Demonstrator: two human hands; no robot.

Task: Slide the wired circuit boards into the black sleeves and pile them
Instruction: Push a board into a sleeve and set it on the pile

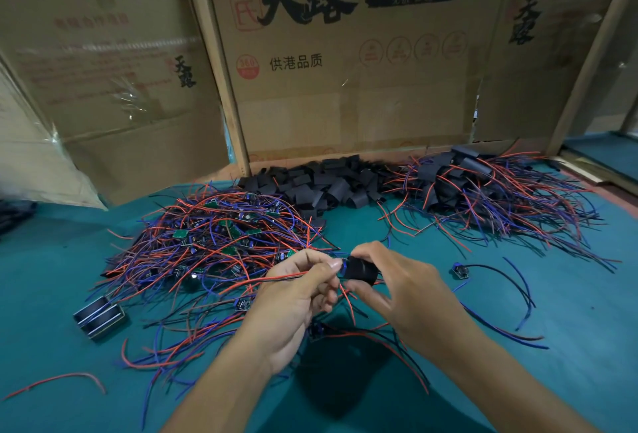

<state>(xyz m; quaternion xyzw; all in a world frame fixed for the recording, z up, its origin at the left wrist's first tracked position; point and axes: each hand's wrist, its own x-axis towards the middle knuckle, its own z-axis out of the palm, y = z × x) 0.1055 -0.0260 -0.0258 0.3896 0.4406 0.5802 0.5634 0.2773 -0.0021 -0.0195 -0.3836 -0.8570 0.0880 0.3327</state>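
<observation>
My right hand [400,287] pinches a black sleeve [360,270] between thumb and fingers, just above the green table. My left hand [297,298] pinches the red and black wires of a circuit board whose blue end [342,264] sits at the sleeve's left mouth; most of the board is hidden. A tangled heap of unsleeved wired boards [221,242] lies to the left. Loose black sleeves [328,184] are heaped at the back centre. A pile of sleeved boards with wires [483,197] lies at the back right.
Cardboard boxes [345,52] wall off the back of the table. A small black and metal part [98,317] lies at the left. One loose wired board [461,272] sits right of my hands, and stray wires [62,381] trail near the front edge.
</observation>
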